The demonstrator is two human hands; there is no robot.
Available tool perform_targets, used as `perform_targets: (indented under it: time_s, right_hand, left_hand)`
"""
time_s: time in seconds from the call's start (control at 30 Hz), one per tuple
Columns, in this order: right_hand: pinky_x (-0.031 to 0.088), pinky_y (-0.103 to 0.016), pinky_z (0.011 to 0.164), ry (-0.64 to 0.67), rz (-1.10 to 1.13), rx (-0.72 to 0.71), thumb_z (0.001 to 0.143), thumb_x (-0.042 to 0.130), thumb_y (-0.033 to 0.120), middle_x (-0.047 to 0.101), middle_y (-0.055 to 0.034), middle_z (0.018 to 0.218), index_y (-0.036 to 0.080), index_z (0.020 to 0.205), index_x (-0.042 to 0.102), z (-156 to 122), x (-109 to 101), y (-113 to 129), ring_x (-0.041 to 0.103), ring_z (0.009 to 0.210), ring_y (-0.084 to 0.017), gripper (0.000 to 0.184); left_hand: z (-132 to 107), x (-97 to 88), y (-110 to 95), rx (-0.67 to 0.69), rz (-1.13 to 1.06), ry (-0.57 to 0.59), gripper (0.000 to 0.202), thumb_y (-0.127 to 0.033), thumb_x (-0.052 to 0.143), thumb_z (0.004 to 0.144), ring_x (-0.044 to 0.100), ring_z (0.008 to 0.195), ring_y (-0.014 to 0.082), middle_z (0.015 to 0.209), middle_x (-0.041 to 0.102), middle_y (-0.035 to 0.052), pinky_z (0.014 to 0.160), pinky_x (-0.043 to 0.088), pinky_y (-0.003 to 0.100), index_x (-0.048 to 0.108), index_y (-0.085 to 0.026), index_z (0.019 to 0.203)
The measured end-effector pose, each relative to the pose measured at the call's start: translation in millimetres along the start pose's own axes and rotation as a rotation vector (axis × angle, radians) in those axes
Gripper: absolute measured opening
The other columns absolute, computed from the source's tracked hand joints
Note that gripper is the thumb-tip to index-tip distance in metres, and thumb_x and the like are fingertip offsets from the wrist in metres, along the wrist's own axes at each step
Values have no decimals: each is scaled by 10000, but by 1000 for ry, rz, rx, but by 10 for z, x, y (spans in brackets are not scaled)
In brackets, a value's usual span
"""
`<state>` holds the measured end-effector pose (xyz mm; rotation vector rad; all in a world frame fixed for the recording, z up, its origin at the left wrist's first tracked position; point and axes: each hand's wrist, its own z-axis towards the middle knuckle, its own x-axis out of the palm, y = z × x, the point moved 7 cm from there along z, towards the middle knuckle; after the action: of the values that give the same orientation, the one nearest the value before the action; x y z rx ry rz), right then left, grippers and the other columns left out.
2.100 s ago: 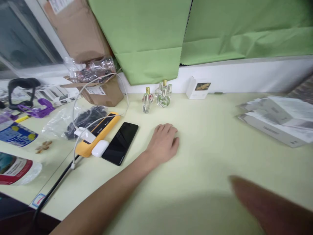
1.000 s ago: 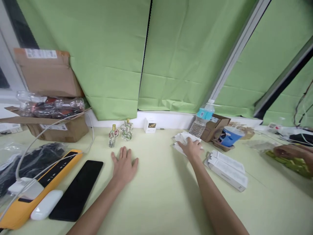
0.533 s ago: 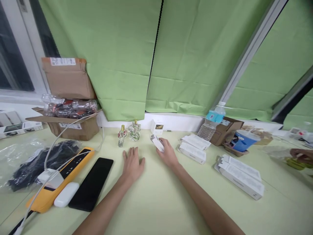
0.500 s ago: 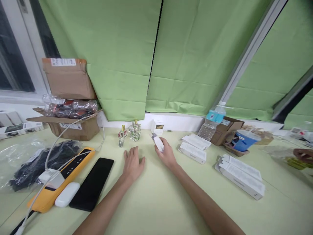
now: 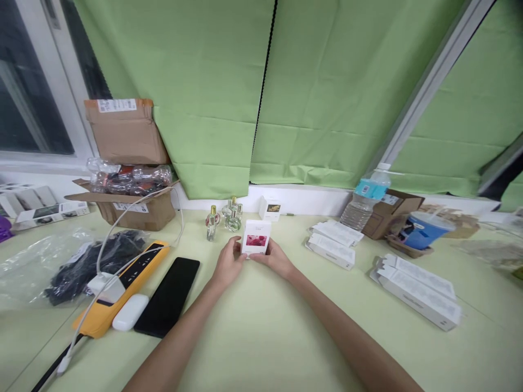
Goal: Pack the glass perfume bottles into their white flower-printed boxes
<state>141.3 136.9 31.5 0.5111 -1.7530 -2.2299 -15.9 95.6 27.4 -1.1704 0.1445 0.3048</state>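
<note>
A small white box (image 5: pixel 255 238) with a pink flower picture stands upright between my hands, its printed face turned toward me. My left hand (image 5: pixel 229 263) is closed on its left side, and my right hand (image 5: pixel 279 261) grips the right side with the thumb across the lower front. Just beyond my left hand are several small glass perfume bottles, among them a slim one with a gold cap (image 5: pixel 211 224) and a rounder clear one (image 5: pixel 233 222). Behind the held box, near the wall, sits a second white box (image 5: pixel 270 208) with a darker picture.
Flattened white cartons (image 5: pixel 330 250) and longer ones (image 5: pixel 419 291) lie to the right, before a water bottle (image 5: pixel 363 202) and a blue cup (image 5: pixel 425 231). At left are a black phone (image 5: pixel 167 296), an orange power strip (image 5: pixel 98 318), a white case (image 5: pixel 131 312) and a cardboard box (image 5: pixel 134 215).
My left hand has lifted from the table and closed on the white box. My right hand has turned the box upright, picture toward me. The view has shifted slightly left.
</note>
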Motion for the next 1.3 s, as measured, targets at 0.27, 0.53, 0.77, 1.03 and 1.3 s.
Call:
perform_targets:
  time_s: [0.27, 0.53, 0.77, 1.03, 1.3]
  right_hand:
    - [504, -475, 1015, -5, -20, 16, 622, 871, 279, 680, -94, 1265, 212, 1210, 585, 56, -34, -137, 656, 1139, -298, 658]
    - [510, -478, 1003, -12, -12, -18, 613, 864, 257, 702, -69, 1218, 223, 1181, 612, 100, -60, -188, 667, 1108, -299, 623]
    - [506, -472, 1004, -28, 40, -12, 590, 879, 285, 698, -82, 1228, 215, 1179, 614, 112, -73, -156, 664, 1119, -298, 650]
    - [503, -478, 1001, -52, 36, -32, 610, 867, 286, 697, -82, 1227, 218, 1193, 609, 131, -108, -184, 658, 1120, -290, 642]
    - [493, -477, 1017, -45, 35, -33, 633, 846, 262, 678, -82, 1260, 228, 1195, 603, 116, -100, -188, 649, 1134, -291, 614]
  left_hand:
    - [-67, -437, -181, 33, 203, -434, 403, -141, 449, 894, 565, 1152, 205, 1270, 576, 99, 1002, 473, 373, 460, -221, 1290]
    - [174, -709, -64, -193, 512, -675, 552, -346, 598, 883, 474, 1289, 342, 1324, 545, 194, 1037, 396, 507, 405, -161, 1365]
    - [420, -576, 307, -232, 395, -451, 373, -185, 614, 845, 634, 1110, 308, 1131, 694, 130, 957, 460, 463, 587, -189, 1217]
    - [598, -149, 252, 28, 221, -166, 335, -158, 619, 849, 658, 1034, 195, 1124, 704, 67, 920, 507, 324, 599, -195, 1182]
    - [514, -623, 95, 32, 416, -687, 373, -393, 552, 930, 512, 1217, 253, 1255, 571, 138, 1079, 373, 409, 505, -169, 1225]
